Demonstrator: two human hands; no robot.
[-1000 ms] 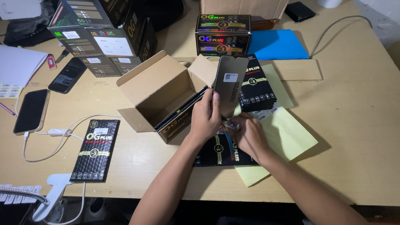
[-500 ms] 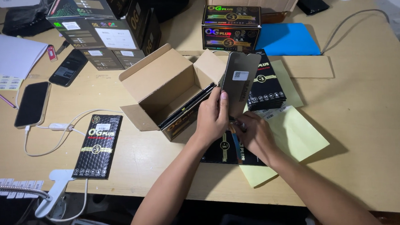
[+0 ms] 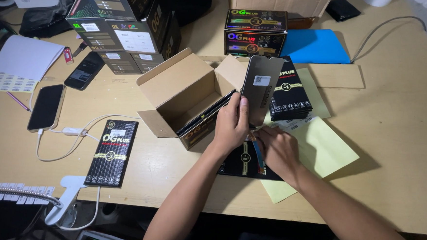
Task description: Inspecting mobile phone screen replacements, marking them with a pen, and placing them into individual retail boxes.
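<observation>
My left hand (image 3: 231, 125) holds a dark, flat screen protector sheet (image 3: 261, 86) upright by its lower left edge, a small white sticker near its top. My right hand (image 3: 277, 148) grips the sheet's bottom end, resting over a flat black packet (image 3: 240, 165) that lies on the table under both hands. Just left of the sheet stands an open cardboard box (image 3: 183, 99) with several black packets standing inside it. A stack of black packets (image 3: 290, 94) lies to the right of the sheet, on yellow paper (image 3: 327, 148).
A single black packet (image 3: 112, 152) lies at the left, near a phone (image 3: 46, 107) on a white cable. Printed black cartons (image 3: 126, 32) and a smaller one (image 3: 255, 32) stand at the back, beside a blue sheet (image 3: 314, 46). A white clamp lamp (image 3: 67, 200) sits at the front edge.
The sheet stays upright in both hands, barely shifted. The camera view has tilted slightly, so everything sits a little lower in the picture.
</observation>
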